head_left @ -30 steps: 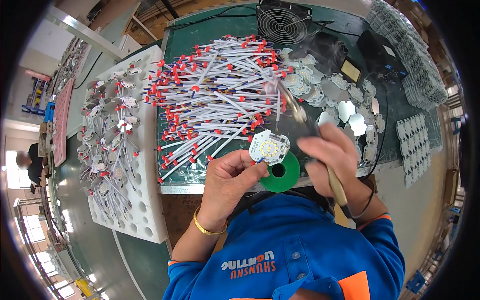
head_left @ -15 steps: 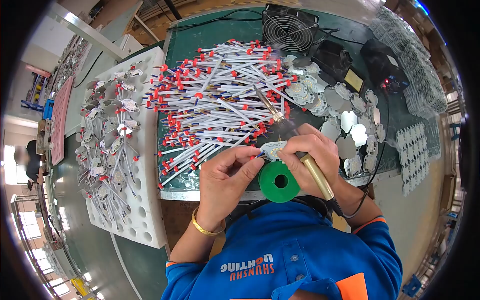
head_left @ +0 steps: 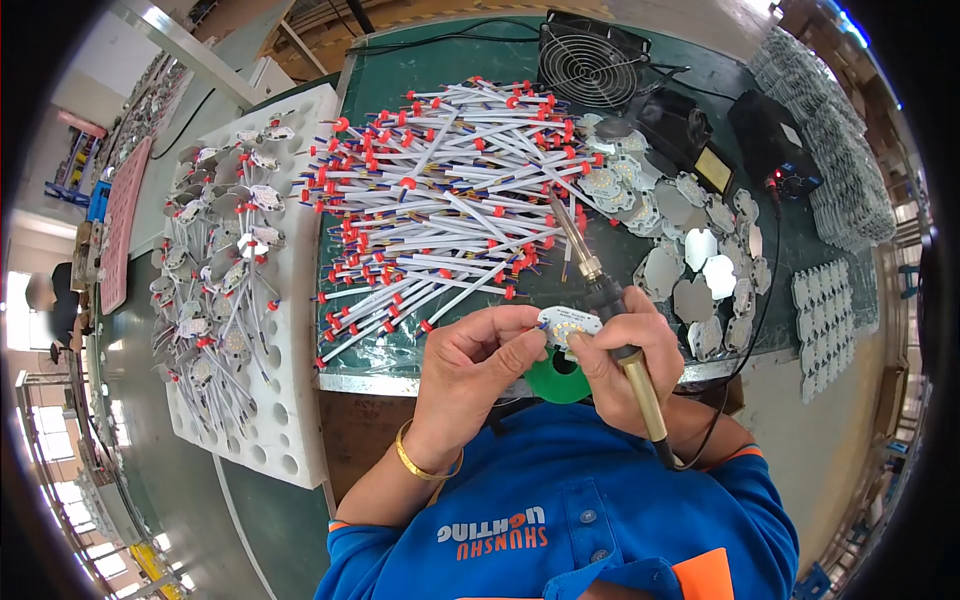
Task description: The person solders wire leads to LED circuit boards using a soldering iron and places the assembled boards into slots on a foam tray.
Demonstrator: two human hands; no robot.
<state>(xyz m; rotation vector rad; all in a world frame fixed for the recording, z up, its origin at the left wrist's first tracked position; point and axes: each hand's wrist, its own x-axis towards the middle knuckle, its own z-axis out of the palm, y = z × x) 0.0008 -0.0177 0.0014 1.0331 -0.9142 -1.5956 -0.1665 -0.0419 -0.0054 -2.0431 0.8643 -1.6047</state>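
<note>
My right hand (head_left: 635, 365) is closed round a soldering iron (head_left: 640, 388), its metal tip pointing up and away over the cable pile. The same hand's thumb and finger grip a small white LED board (head_left: 570, 324). My left hand (head_left: 485, 362) pinches a cable end at the board's left edge; a bit of blue wire shows, while the rest of the cable is hidden by the fingers. Just below the board is a green solder spool (head_left: 560, 385), partly covered by both hands. Beyond my hands lies a big heap of white cables (head_left: 430, 200) with red rings.
Loose round boards (head_left: 690, 250) lie to the right, near a black soldering station (head_left: 770, 145) and a black fan (head_left: 590, 65). A white foam tray (head_left: 300, 300) on the left carries wired boards (head_left: 215, 280). Board panels (head_left: 825, 320) lie far right.
Both hands have moved slightly right and down with the board and the iron. The board has come closer to my left fingertips and now covers part of the green spool.
</note>
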